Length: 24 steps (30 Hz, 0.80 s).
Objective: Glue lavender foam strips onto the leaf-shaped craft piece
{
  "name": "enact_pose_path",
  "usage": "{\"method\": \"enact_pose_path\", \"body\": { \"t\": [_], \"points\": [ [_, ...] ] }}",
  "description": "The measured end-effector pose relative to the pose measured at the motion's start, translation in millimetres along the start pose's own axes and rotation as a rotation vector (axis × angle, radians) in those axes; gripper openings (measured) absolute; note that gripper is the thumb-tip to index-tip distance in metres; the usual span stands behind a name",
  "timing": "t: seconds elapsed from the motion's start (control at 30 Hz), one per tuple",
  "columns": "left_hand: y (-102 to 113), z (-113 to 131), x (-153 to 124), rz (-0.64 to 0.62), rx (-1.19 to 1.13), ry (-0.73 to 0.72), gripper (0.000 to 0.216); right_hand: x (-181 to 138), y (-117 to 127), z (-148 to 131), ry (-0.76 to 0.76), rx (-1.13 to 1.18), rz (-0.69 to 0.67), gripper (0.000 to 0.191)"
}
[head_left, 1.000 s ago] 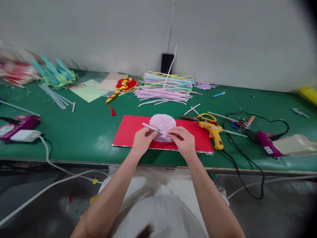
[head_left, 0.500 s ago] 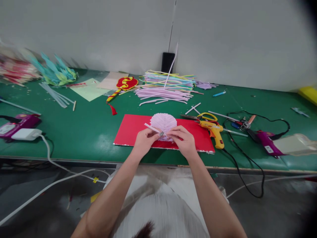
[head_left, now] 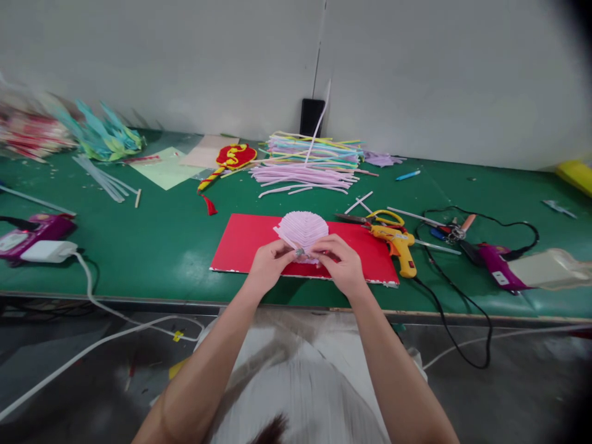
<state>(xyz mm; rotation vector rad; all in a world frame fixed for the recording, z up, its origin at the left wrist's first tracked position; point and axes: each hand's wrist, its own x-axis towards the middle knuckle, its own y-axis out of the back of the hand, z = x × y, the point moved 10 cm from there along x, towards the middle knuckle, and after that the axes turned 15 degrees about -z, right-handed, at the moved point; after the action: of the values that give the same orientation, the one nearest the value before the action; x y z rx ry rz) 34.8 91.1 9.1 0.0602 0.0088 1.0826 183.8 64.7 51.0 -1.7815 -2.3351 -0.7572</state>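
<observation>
A pale pink fan-shaped piece [head_left: 303, 229] made of fuzzy pipe cleaners lies on a red board [head_left: 245, 240] near the front of the green table. My left hand [head_left: 267, 266] pinches a short pink pipe cleaner strip [head_left: 283, 235] against the fan's left edge. My right hand [head_left: 340, 264] has its fingers closed on the fan's lower part, holding it down. The two hands meet at the fan's base.
A yellow glue gun [head_left: 398, 245] and yellow-handled scissors [head_left: 377, 217] lie right of the board. A pile of coloured pipe cleaners [head_left: 312, 161] sits behind it. A purple glue gun [head_left: 497, 266] with black cable is at the right, a white charger [head_left: 46, 251] at the left.
The strip in my left hand has swung in from sticking out to the left until it lies along the fan's left edge. My right hand stays on the fan.
</observation>
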Motion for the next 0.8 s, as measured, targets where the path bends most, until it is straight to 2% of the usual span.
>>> {"method": "enact_pose_path", "body": {
  "t": [0.13, 0.2, 0.27, 0.33, 0.53, 0.67, 0.8],
  "points": [
    [8.1, -3.5, -3.0, 0.111, -0.082, 0.033, 0.027, -6.9, 22.9, 18.4, -0.080, 0.248, 0.255, 0.042],
    [9.3, -2.8, -3.6, 0.130, -0.091, 0.038, 0.031, -10.4, 30.0, 26.9, -0.122, 0.303, 0.336, 0.036],
    [7.6, -1.3, -2.7, 0.115, -0.089, 0.030, 0.034, -10.7, 29.1, 35.8, -0.187, 0.345, 0.331, 0.023],
    [4.1, 0.9, -1.0, 0.079, -0.078, 0.015, 0.035, -10.5, 25.9, 43.4, -0.235, 0.415, 0.310, 0.019],
    [-15.7, 12.7, 0.1, -0.096, 0.100, -0.036, 0.023, -4.6, 17.4, 51.8, -0.253, 0.658, 0.271, 0.026],
    [-26.7, 21.1, -3.8, -0.172, 0.274, -0.074, 0.021, 3.8, 2.0, 50.0, -0.290, 0.698, 0.174, 0.025],
    [-34.9, 24.6, -6.6, -0.233, 0.341, -0.094, 0.023, 6.8, -10.1, 45.4, -0.296, 0.705, 0.147, 0.026]
  ]
}}
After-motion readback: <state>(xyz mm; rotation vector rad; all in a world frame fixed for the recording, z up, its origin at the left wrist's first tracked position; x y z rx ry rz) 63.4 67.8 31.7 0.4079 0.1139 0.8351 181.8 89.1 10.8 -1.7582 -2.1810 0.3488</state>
